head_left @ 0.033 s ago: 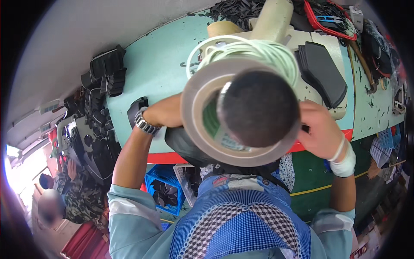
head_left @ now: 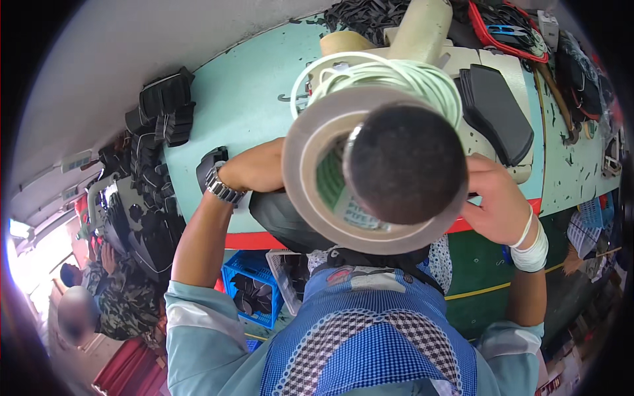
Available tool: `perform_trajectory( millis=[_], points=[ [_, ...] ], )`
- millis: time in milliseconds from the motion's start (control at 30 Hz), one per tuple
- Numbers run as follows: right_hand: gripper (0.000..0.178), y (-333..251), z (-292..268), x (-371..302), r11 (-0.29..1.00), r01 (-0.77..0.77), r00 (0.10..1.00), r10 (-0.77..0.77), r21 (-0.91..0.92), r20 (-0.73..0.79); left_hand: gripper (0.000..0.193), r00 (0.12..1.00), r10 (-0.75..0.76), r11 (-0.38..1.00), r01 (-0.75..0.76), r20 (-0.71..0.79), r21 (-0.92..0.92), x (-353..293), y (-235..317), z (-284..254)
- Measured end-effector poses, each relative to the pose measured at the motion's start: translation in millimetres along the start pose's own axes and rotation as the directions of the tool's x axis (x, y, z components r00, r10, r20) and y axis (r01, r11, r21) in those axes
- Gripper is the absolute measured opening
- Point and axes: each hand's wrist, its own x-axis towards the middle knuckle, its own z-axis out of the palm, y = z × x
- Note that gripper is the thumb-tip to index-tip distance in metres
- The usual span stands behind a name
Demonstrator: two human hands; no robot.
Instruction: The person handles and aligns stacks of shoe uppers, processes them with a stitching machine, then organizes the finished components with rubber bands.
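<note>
A wide translucent roll (head_left: 300, 155) with a round black disc (head_left: 406, 165) over it blocks the middle of the view. My left hand (head_left: 267, 164), with a metal watch at its wrist, reaches behind the roll, so its fingers are hidden. A dark grey sheet-like piece (head_left: 284, 221) hangs over the table edge just below that hand. My right hand (head_left: 495, 201), white bandage around the wrist, is at the roll's right side. Its fingers are bent and closed; what they hold is hidden. Pale green cord (head_left: 376, 72) lies coiled behind the roll, by a cream machine (head_left: 422, 30).
Stacked dark grey cut pieces (head_left: 495, 112) lie right of the machine. Black bundles (head_left: 165, 96) sit at the table's left edge. A red tray (head_left: 505, 30) holds tools at the back right. Below stands a blue crate (head_left: 251, 290) of dark pieces. Another person (head_left: 129, 303) is at far left.
The roll and disc appear shifted slightly right. The fingers of my right hand have moved a little at the roll's edge. My left arm stays almost in place.
</note>
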Motion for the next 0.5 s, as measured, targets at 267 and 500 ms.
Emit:
perform_trajectory(
  millis=[267, 500],
  points=[
    [0.016, -12.0, 26.9, 25.0, 0.988, 0.026, 0.992, -0.044, -0.151, -0.121, 0.047, 0.98, 0.129, 0.991, -0.134, -0.149, -0.023, -6.1, -25.0, 11.1],
    [0.017, -3.8, 19.5, 14.0, 0.972, 0.215, 0.95, -0.231, -0.097, -0.208, 0.049, 0.967, 0.008, 0.959, -0.08, 0.254, 0.273, 12.2, -14.1, -15.7]
  ],
)
